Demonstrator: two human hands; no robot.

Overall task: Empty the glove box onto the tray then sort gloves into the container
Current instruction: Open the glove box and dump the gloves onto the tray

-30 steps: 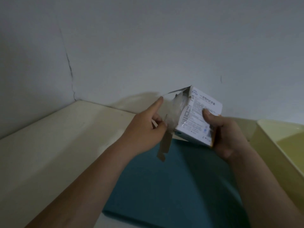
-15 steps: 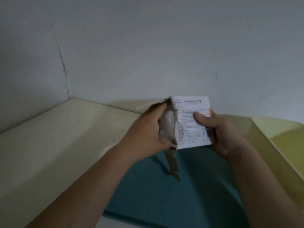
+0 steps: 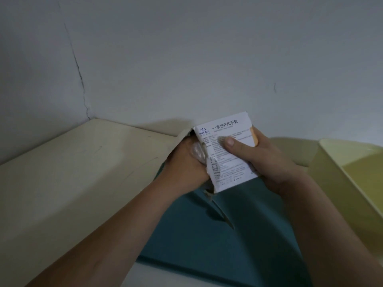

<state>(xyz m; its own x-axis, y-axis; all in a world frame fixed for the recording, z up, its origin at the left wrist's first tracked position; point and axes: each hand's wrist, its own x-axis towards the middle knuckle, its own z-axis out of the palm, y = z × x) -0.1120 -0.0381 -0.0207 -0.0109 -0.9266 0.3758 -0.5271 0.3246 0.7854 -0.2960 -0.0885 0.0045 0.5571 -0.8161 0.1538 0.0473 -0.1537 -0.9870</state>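
From the head view I see the PVC glove box (image 3: 230, 158) held in the air over the far part of the teal tray (image 3: 207, 245), printed face toward me and tilted. Its torn open end points left, straight at the left hand (image 3: 182, 166), which is the nearer one to the opening. That hand reaches into the mouth and seems to clutch a wad of clear gloves (image 3: 198, 152) bulging out there. The right hand (image 3: 269, 164) grasps the box from the right, thumb pressed flat across the print. A torn cardboard flap (image 3: 222, 214) dangles from the box's near corner toward the tray. The yellow container (image 3: 356, 179) sits to the right, apart from both hands and cut off by the frame edge. The left fingertips are hidden inside the box. I can't judge how many gloves remain inside or which way the box's long axis runs.
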